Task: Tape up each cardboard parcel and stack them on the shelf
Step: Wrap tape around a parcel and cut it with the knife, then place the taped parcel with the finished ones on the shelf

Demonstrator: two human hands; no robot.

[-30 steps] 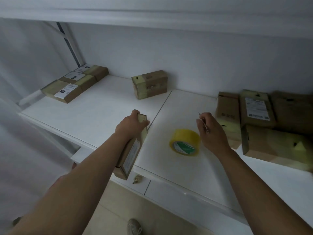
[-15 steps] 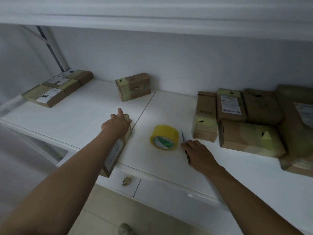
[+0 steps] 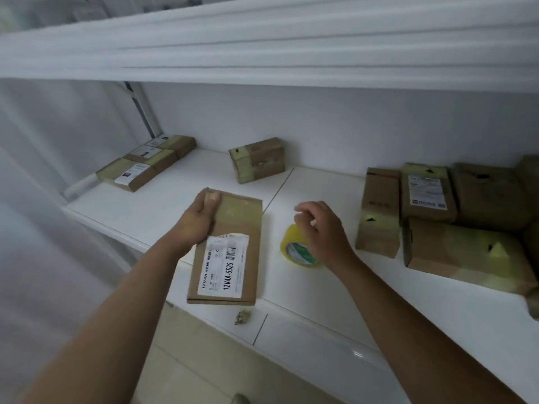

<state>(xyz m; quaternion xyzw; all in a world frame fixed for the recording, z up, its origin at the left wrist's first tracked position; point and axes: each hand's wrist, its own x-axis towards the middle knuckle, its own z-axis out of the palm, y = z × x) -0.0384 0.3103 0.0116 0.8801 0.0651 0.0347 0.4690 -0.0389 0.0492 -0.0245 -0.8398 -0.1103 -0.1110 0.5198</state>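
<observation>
Parcel (image 3: pixel 230 252) lies label-up at the shelf's (image 3: pixel 306 293) front edge, left hand (image 3: pixel 194 225) clasping its far corner, likely to steady it. Right hand (image 3: pixel 323 228) hovers, fingers loosely curled and empty, over the tape roll (image 3: pixel 294 252). Taped parcels (image 3: pixel 256 160) sit behind.

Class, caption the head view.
Left hand grips a labelled parcel on the shelf; right hand hovers over yellow tape.

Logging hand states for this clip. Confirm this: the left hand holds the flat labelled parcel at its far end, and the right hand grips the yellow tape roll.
One thing is wrong: in the head view the right hand hovers over the yellow tape roll with loosely curled fingers and grips nothing. The left hand does hold the flat labelled parcel at its far end.
</observation>
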